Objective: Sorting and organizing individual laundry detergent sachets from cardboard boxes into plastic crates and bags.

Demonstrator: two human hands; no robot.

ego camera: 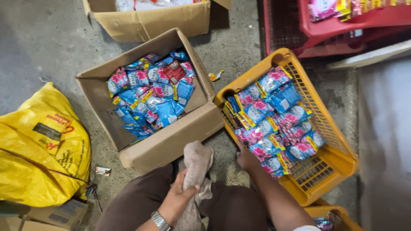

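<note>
Now L hand (pixel 182 194) grips cloth (pixel 198 160) firmly; R hand (pixel 247 160) at sachets (pixel 278 124) in yellow crate (pixel 327 169), grip prob. closed, can't tell. Lift strips together, don't tear.

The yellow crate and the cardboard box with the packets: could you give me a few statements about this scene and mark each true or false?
1. The left hand grips a beige cloth. True.
2. The yellow crate is empty. False: it holds blue and pink sachets.
3. The open cardboard box also holds blue and pink sachets. True.
4. The right hand rests inside the cardboard box. False: it is at the yellow crate's near edge, by the sachets.
5. A green sack lies on the floor. False: the sack is yellow.
</note>
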